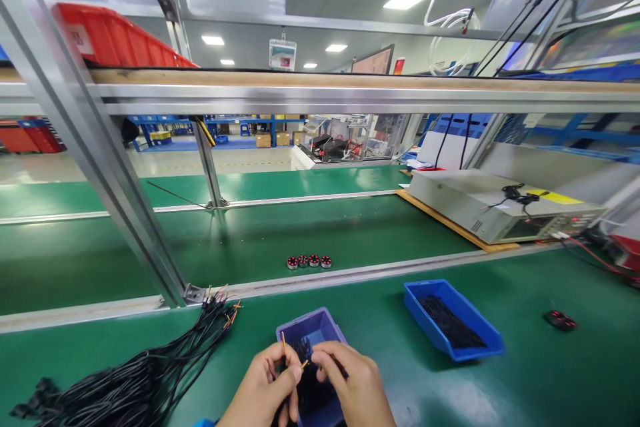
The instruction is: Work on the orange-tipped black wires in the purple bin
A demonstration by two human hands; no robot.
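My left hand is closed on a black cable with thin coloured wires, red, orange and yellow, standing out between the fingers. Close beside it, my right hand has thumb and forefinger pinched near a yellow wire tip; what they hold is too small to make out. Both hands are over a purple-blue bin with small black pieces inside, partly hidden by the fingers. To the left lies a large bundle of black cables with coloured bare wire ends. At the right, a blue tray holds thin black strips or tubes.
Several small round red-and-black parts stand in a row beyond the metal rail. A dark round object lies at the right. A grey instrument box rests on a wooden board. A metal post and a shelf beam frame the bench.
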